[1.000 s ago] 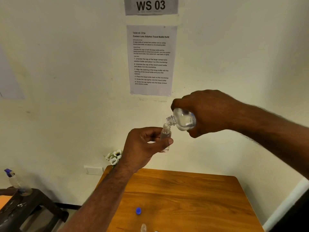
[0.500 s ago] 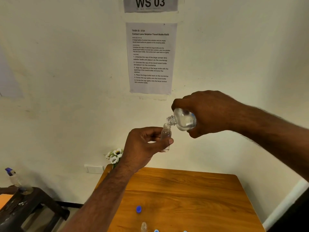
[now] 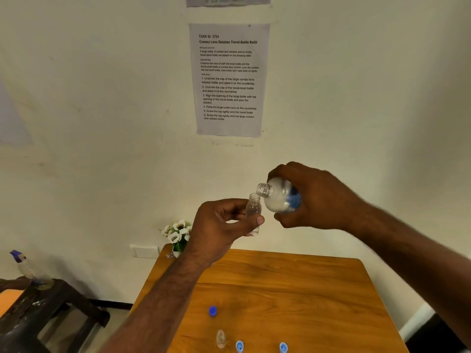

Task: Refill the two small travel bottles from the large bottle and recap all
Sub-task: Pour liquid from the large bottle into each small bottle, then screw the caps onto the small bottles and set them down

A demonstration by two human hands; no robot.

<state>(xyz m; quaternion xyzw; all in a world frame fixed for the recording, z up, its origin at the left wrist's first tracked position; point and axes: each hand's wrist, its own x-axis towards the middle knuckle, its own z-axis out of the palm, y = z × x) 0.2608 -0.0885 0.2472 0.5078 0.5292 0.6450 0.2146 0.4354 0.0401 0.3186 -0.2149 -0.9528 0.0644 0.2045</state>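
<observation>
My left hand (image 3: pixel 219 225) pinches a small clear travel bottle (image 3: pixel 253 211) upright and uncapped, held above the wooden table (image 3: pixel 305 289). My right hand (image 3: pixel 316 197) grips the large clear bottle (image 3: pixel 277 197) tilted on its side, its open neck just above and right of the small bottle's mouth. A second small clear bottle (image 3: pixel 220 338) stands uncapped near the table's front edge. Three caps lie on the table: a dark blue cap (image 3: pixel 212 311) and two light blue caps (image 3: pixel 239 346) (image 3: pixel 283 347).
A small vase of white flowers (image 3: pixel 177 234) stands at the table's back left corner. A dark side table (image 3: pixel 38 307) at the left carries a spray bottle (image 3: pixel 25 268). An instruction sheet (image 3: pixel 229 80) hangs on the wall.
The view has dipped, so more of the table front and two light blue caps show. Both hands keep the bottles neck to mouth; the large bottle's neck sits slightly higher.
</observation>
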